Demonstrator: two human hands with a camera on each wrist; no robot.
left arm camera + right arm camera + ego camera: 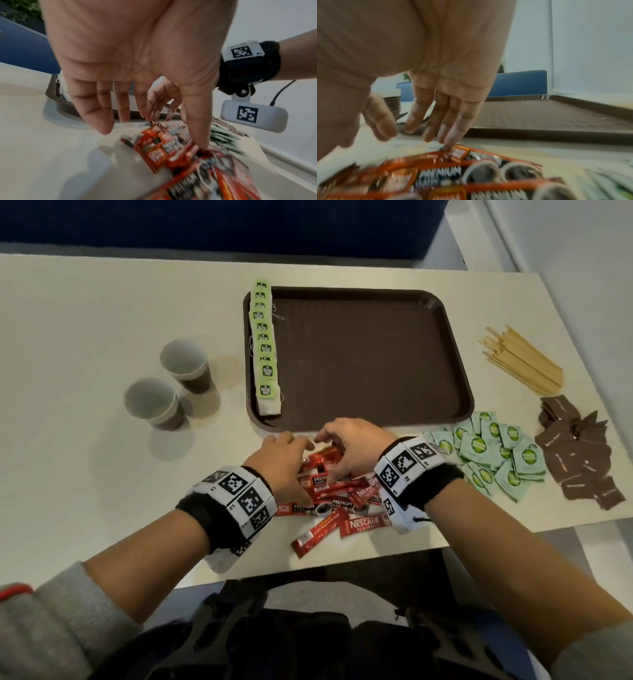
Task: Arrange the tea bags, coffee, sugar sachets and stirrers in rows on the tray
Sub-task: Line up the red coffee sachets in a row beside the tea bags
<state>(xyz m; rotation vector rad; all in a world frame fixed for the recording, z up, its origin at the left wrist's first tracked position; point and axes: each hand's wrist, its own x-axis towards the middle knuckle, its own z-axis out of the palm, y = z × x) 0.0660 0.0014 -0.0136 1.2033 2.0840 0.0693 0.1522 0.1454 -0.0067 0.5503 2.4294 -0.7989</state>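
Tea bags (264,350) line the tray's (442,302) left edge; both hands' grips hang released over coffee sachets (346,501).

Most of the tray (359,354) is lying bare, with only the tea bags (265,350) running down its left edge. The two cups (171,385) are standing left of it. The stirrers (524,361) and the sugar sachets (496,453) are crowding the bench (85,320) on its right. The coffee sachets (339,498) are lying heaped just before the tray's near rim.
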